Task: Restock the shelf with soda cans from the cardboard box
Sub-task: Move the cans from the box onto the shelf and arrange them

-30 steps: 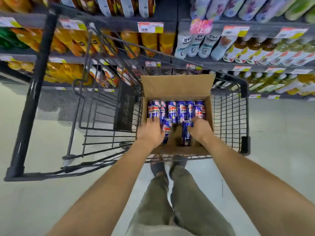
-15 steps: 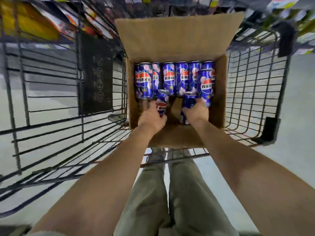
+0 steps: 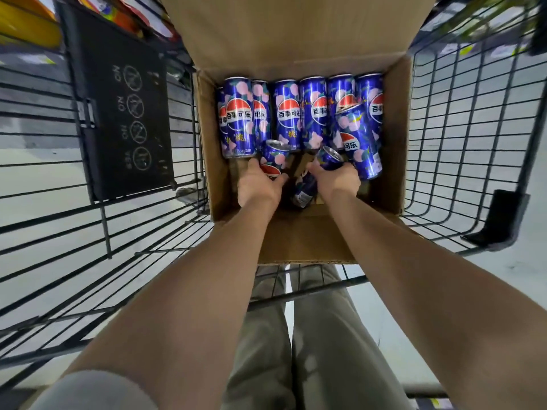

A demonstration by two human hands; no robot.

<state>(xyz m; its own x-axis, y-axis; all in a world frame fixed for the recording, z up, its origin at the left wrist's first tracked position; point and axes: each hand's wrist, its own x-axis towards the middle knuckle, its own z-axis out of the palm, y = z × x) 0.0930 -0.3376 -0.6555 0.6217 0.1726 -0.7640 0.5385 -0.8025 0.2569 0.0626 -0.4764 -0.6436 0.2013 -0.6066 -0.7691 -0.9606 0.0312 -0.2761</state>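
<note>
Soda cans (image 3: 288,113) stood upright in a row along the far wall of the cardboard box (image 3: 302,241), which sat inside the wire cart (image 3: 461,128). Two more lay just in front of that row, one in each hand. The left hand (image 3: 259,186) had its fingers curled round the left can (image 3: 273,156), and the right hand (image 3: 336,179) was wrapped round the right can (image 3: 306,189).

Both held cans were tilted rather than upright. Their tops pointed away from the person toward the row, and their bases pointed back toward the wrists. The right can slanted more, with its base swung in toward the middle of the box. The two were near each other, each directly under its own hand, so neither arm needed to cross.

Lifting them out would probably mean drawing each along its own slant, up and back through the open top. A leaning can (image 3: 359,143) was propped against the row just beside the right hand and looked likely to topple as that hand left. Shelved goods (image 3: 26,34) showed only as a blur beyond the cart.
</note>
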